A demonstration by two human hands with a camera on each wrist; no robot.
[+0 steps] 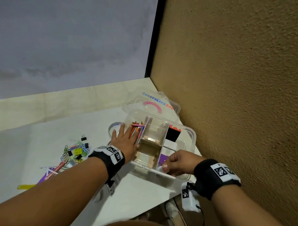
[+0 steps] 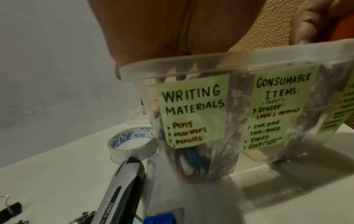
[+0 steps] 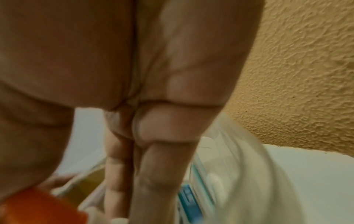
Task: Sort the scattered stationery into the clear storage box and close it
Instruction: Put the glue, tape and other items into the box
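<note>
The clear storage box (image 1: 190, 136) stands open in the table's far right corner, its lid (image 1: 151, 104) lying behind it. Green labels (image 2: 193, 113) on its side read "Writing materials" and "Consumable items". My left hand (image 1: 128, 133) reaches over the left rim with straight fingers resting on the pens and pencils (image 1: 137, 128) in that compartment. My right hand (image 1: 176, 161) is curled over the near right rim, thumb on a small white thing I cannot identify. The right wrist view is blurred and filled by curled fingers (image 3: 153, 151).
A tape roll (image 2: 132, 144) lies just left of the box, with a silver-and-black stapler (image 2: 122, 189) under my left wrist. Coloured paper clips and binder clips (image 1: 75, 151), a purple ruler (image 1: 43, 178) and a yellow strip (image 1: 25, 186) lie further left. A textured orange wall (image 1: 240, 88) borders the right.
</note>
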